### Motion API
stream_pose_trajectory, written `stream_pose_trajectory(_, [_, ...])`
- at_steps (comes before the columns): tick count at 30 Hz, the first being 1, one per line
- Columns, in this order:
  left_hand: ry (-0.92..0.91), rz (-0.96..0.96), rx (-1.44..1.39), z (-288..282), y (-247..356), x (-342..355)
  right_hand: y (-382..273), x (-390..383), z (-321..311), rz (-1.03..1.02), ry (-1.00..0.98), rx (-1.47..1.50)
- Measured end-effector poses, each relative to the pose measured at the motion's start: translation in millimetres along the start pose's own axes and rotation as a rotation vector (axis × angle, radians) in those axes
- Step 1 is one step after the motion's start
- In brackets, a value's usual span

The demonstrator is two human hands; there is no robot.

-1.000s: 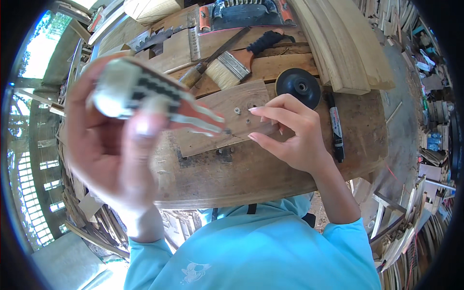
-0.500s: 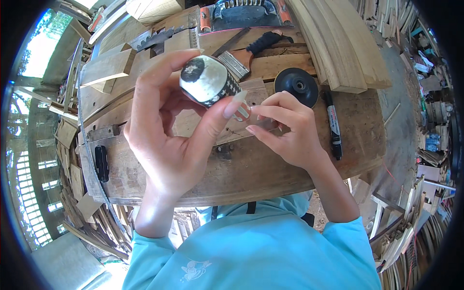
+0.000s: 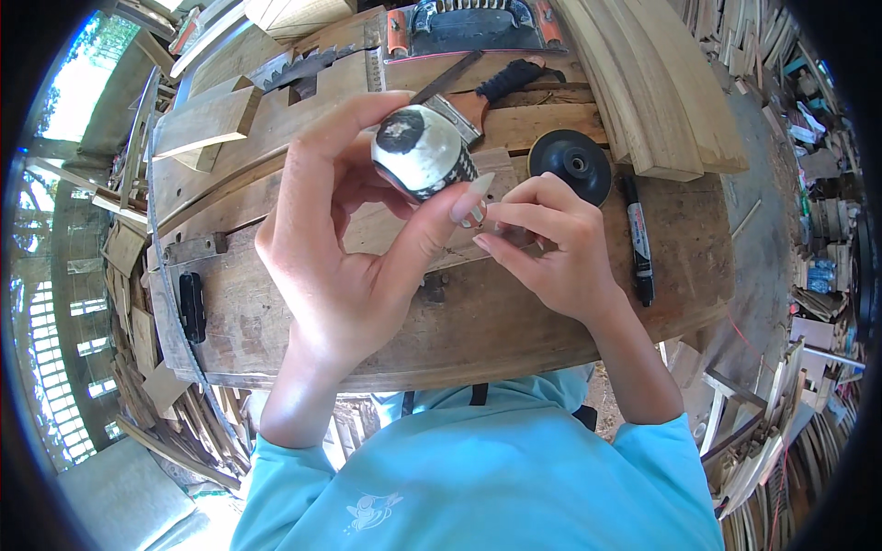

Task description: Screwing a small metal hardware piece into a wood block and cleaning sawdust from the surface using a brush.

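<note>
Raised over the workbench (image 3: 514,331), my left hand (image 3: 340,266) is closed around a rounded, bottle-like object (image 3: 430,147). Its broad white end bears a black spot, and a black-and-white patterned band circles its side. The left thumb presses along it near the narrow end. There, a small part with a coppery tint shows between the two hands. My right hand (image 3: 556,248) is closed in a pinch at that narrow end, its thumb and index fingertips close together. What exactly sits between the right fingertips is too small to make out.
Beyond my hands lie a flat brush (image 3: 469,115), a round black backing pad (image 3: 570,165) and a black-and-white marker (image 3: 638,241). Long boards (image 3: 634,83) cover the far right. A toothed saw blade (image 3: 317,69), a wood block (image 3: 207,121) and a black object (image 3: 192,308) are on the left.
My left hand and the rounded object have shifted a little right and downward, and the object has turned so less of its narrow end shows. My right hand stays pinched there.
</note>
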State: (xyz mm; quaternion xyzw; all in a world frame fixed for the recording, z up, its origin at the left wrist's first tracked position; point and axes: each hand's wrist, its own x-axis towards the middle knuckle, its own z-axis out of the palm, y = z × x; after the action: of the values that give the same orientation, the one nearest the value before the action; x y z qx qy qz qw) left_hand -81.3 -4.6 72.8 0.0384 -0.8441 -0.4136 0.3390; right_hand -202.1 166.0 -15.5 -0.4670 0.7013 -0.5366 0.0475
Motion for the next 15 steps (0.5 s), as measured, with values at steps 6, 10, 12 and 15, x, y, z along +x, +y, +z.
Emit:
stream_pose_trajectory(6, [0.003, 0.058, 0.035, -2.7, -0.2, 0.0, -1.8, 1.8, 1.6, -0.001, 0.015, -0.011])
stream_pose_trajectory(10, [-0.006, 0.066, 0.027, -4.0, -1.2, -0.5, -1.4, 2.8, 0.0, -0.026, 0.017, -0.051])
stream_pose_trajectory(12, [-0.017, 0.09, 0.019, -4.5, -1.6, -0.4, -2.1, 2.5, 0.8, -0.007, 0.019, -0.036])
stream_pose_trajectory(15, [-0.017, 0.088, 0.022, -4.5, -0.9, -0.8, -5.0, 2.7, 2.3, 0.029, 0.023, 0.002])
